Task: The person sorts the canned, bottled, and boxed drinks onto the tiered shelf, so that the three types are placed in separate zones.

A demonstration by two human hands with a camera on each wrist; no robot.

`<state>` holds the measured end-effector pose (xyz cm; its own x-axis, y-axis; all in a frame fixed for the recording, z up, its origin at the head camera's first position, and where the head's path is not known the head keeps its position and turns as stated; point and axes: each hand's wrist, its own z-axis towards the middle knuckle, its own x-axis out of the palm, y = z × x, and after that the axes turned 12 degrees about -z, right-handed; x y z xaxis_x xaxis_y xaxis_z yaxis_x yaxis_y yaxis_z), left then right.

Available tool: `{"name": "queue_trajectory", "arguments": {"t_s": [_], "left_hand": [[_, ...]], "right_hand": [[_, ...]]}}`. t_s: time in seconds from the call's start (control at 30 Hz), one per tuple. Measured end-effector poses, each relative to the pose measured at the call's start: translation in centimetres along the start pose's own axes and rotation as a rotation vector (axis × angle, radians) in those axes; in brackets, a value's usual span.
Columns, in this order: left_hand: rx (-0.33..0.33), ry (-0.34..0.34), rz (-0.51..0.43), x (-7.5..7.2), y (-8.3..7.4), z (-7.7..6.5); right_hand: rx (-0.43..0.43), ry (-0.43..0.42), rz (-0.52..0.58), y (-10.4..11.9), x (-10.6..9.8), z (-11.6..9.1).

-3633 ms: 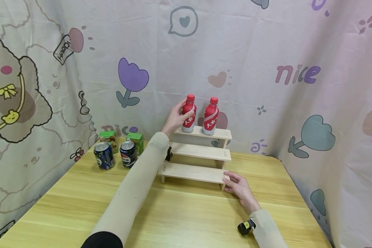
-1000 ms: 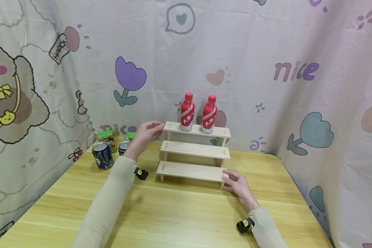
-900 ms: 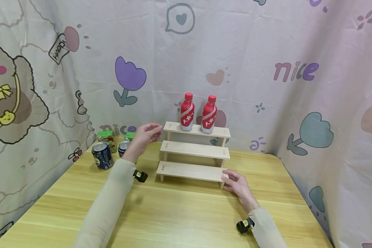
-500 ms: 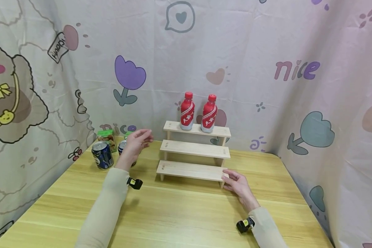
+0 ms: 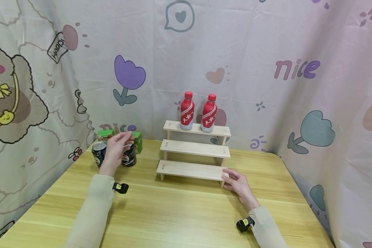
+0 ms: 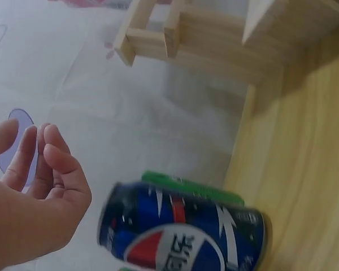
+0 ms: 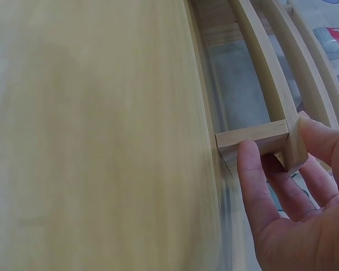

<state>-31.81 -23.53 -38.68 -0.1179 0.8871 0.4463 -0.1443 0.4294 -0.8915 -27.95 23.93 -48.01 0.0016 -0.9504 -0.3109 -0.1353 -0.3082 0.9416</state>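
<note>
My left hand (image 5: 115, 151) hovers at the two blue Pepsi cans, its fingers loosely bent around nothing. It partly covers the left can (image 5: 98, 151) and the right can (image 5: 129, 156); in the left wrist view one can (image 6: 181, 231) sits close beside the fingers. My right hand (image 5: 240, 187) grips the right end of the lowest step of a three-tier wooden stand (image 5: 192, 170). In the right wrist view the thumb lies on the step and a fingertip (image 7: 250, 161) touches the leg. Two red bottles, left (image 5: 187, 112) and right (image 5: 209, 114), stand upright on the top tier.
Behind the cans are two green boxes, the left box (image 5: 105, 134) partly hidden by the hand and the right box (image 5: 137, 142) beside the can. The wooden table (image 5: 173, 213) reaches back to a printed curtain (image 5: 248, 41).
My left hand let go of the left red bottle on the top tier, then moved left and down to the cans. My right hand stays on the stand.
</note>
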Motion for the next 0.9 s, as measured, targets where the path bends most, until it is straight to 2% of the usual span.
{"name": "queue_trajectory", "arguments": {"t_s": [0.17,0.37,0.6,0.73,0.9], "left_hand": [[0.025,-0.08,0.046,-1.1,0.0,-0.4],[0.061,-0.196,0.091,-1.6,0.3,-0.7],[0.16,-0.328,0.16,-2.0,1.1,-0.8],[0.192,-0.37,0.254,-2.4,1.6,-0.7],[0.194,-0.341,0.354,-2.9,2.0,-0.7]], "right_hand": [[0.001,0.001,0.002,0.0,0.0,-0.1],[0.011,-0.007,0.006,0.1,0.0,-0.2],[0.005,-0.008,0.0,0.0,0.0,-0.1],[0.011,-0.007,-0.004,0.0,-0.1,-0.1],[0.007,-0.003,0.0,0.1,-0.1,0.0]]}}
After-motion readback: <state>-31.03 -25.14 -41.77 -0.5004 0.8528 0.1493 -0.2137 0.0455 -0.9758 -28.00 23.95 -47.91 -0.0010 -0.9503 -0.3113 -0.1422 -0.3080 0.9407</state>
